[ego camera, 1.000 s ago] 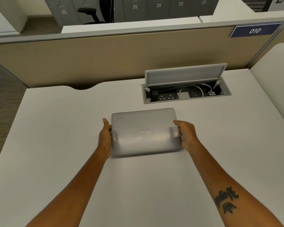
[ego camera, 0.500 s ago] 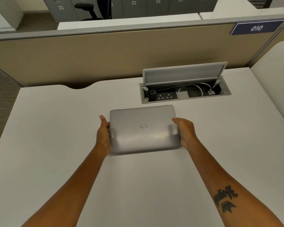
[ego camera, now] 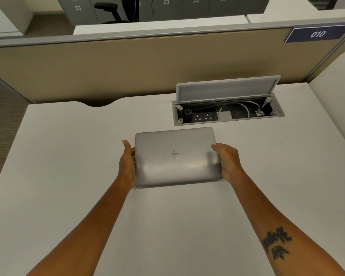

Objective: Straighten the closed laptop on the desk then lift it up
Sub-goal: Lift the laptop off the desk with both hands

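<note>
A closed silver laptop (ego camera: 176,156) with a round logo on its lid lies in the middle of the white desk (ego camera: 68,156), its edges nearly square to the desk's back edge. My left hand (ego camera: 127,164) grips its left edge, thumb up along the side. My right hand (ego camera: 228,160) grips its right edge, fingers curled over the lid's corner. A thin shadow runs along the laptop's near edge; whether it rests on the desk or is just off it I cannot tell.
Just behind the laptop an open cable box (ego camera: 227,112) is sunk in the desk, its grey lid (ego camera: 226,90) standing up, with sockets and a white cable inside. A beige partition (ego camera: 127,66) closes the back. Another desk (ego camera: 339,92) adjoins on the right.
The laptop and both hands have stayed together, shifting slightly away from me towards the cable box. The grip on both side edges is unchanged.
</note>
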Demonstrator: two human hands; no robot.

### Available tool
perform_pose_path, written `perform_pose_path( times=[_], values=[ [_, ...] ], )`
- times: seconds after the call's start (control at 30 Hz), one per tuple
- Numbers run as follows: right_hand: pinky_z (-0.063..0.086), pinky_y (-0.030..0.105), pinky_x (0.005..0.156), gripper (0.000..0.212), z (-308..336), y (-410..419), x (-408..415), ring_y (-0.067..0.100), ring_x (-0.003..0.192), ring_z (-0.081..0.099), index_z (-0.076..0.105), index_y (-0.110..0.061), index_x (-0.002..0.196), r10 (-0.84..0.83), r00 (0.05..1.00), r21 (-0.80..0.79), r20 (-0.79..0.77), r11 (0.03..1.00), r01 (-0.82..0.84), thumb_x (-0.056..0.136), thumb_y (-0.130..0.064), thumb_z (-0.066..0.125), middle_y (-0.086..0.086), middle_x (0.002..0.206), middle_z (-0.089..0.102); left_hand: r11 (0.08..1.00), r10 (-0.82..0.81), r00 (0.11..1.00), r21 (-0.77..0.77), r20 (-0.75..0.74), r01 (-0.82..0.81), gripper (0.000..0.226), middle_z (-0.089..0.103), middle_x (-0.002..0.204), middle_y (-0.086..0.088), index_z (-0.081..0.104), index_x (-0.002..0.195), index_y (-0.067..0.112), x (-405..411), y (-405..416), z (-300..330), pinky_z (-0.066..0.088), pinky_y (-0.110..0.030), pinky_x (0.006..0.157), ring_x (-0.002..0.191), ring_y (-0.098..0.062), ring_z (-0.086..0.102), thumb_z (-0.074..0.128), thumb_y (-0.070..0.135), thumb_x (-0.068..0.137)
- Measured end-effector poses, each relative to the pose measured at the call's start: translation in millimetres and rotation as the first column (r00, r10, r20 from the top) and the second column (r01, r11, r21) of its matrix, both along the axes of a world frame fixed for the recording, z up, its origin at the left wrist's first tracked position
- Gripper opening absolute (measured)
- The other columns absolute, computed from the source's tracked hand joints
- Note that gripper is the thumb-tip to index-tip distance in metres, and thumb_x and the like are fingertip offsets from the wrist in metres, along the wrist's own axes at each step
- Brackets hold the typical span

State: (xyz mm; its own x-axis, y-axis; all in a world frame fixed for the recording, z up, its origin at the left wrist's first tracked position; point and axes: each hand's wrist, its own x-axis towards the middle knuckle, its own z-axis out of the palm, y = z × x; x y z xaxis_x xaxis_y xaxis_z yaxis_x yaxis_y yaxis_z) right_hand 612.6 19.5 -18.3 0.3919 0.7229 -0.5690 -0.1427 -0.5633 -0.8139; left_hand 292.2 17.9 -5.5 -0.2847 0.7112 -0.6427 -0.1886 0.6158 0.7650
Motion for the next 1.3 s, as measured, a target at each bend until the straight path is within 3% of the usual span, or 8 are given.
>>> perform_pose_path(
  times=[0.13,0.23,0.33,0.43,0.63,0.77,0.9,1.3],
  values=[
    [0.045,0.039,0.103,0.041,-1.6,-0.1,-0.6,0.024,0.12,0.058,0.072,-0.017,0.129,-0.015,1.0,-0.002,0.004,1.0,0.015,0.09,-0.027,0.078,-0.006,0.125,0.068,1.0,-0.001,1.0,0.0,-0.005,0.001,0.068,0.079,0.069,0.016,0.074,0.096,0.031,0.5,-0.8,0.1,0.05,-0.034,0.068,0.089,-0.019,0.07,0.029,0.083,0.094],
    [0.044,0.037,0.095,0.021,-2.7,0.3,-0.4,0.025,0.117,0.06,0.075,-0.024,0.111,-0.018,1.0,-0.004,0.01,1.0,0.019,0.09,-0.027,0.077,-0.009,0.112,0.07,1.0,-0.004,1.0,0.0,-0.007,0.004,0.068,0.079,0.07,0.015,0.074,0.096,0.031,0.0,-1.4,0.1,0.051,-0.035,0.072,0.089,-0.02,0.07,0.029,0.082,0.094],
    [0.042,0.037,0.095,0.035,-4.8,-0.8,-1.3,0.024,0.115,0.058,0.073,-0.019,0.125,-0.014,0.999,0.006,0.033,1.0,0.014,0.092,-0.028,0.077,-0.007,0.118,0.067,1.0,-0.008,1.0,0.0,-0.003,0.008,0.067,0.079,0.069,0.017,0.073,0.097,0.032,0.4,-2.6,0.7,0.052,-0.035,0.07,0.09,-0.021,0.07,0.028,0.082,0.095],
    [0.042,0.037,0.094,0.021,-5.8,-0.2,-1.2,0.02,0.107,0.061,0.075,-0.023,0.113,-0.009,0.999,0.011,0.035,1.0,0.009,0.093,-0.027,0.077,-0.006,0.115,0.068,1.0,0.002,1.0,-0.005,0.002,-0.002,0.067,0.08,0.07,0.017,0.073,0.097,0.033,0.8,-3.1,2.5,0.052,-0.035,0.069,0.09,-0.02,0.071,0.028,0.083,0.094],
    [0.043,0.035,0.09,0.007,-10.6,1.3,-0.4,0.012,0.095,0.06,0.071,-0.03,0.091,-0.009,0.999,0.018,0.05,1.0,0.008,0.093,-0.025,0.076,-0.014,0.099,0.066,1.0,0.017,1.0,-0.01,0.005,-0.017,0.067,0.08,0.071,0.018,0.073,0.097,0.036,0.3,-4.4,3.4,0.055,-0.028,0.055,0.068,-0.011,0.077,0.028,0.085,0.093],
    [0.043,0.036,0.095,0.036,-9.7,0.3,-1.5,0.022,0.112,0.058,0.073,-0.017,0.128,-0.005,0.999,0.03,0.053,1.0,0.004,0.094,-0.026,0.076,-0.007,0.116,0.064,0.999,0.03,0.999,-0.014,0.011,-0.03,0.067,0.08,0.072,0.017,0.073,0.096,0.035,0.5,-4.4,3.1,0.055,-0.031,0.061,0.074,-0.015,0.078,0.028,0.085,0.092],
    [0.044,0.034,0.089,0.003,-10.1,-0.5,-0.1,0.012,0.095,0.061,0.073,-0.026,0.094,0.004,0.999,0.021,0.053,1.0,-0.005,0.093,-0.025,0.075,-0.01,0.103,0.068,0.999,0.042,0.998,0.006,0.053,-0.042,0.067,0.08,0.07,0.014,0.073,0.096,0.032,1.1,-5.8,3.6,0.056,-0.022,0.042,0.058,-0.006,0.077,0.029,0.082,0.094],
    [0.045,0.024,0.071,0.018,-9.2,-1.9,-3.7,0.004,0.083,0.057,0.072,-0.027,0.075,0.0,0.997,0.023,0.078,1.0,-0.002,0.093,-0.023,0.076,-0.024,0.08,0.064,1.0,0.014,0.998,0.015,0.069,-0.015,0.072,0.081,0.072,0.012,0.075,0.097,0.03,-0.2,-6.1,2.0,0.056,-0.022,0.043,0.059,-0.007,0.077,0.028,0.085,0.093]
  ],
)
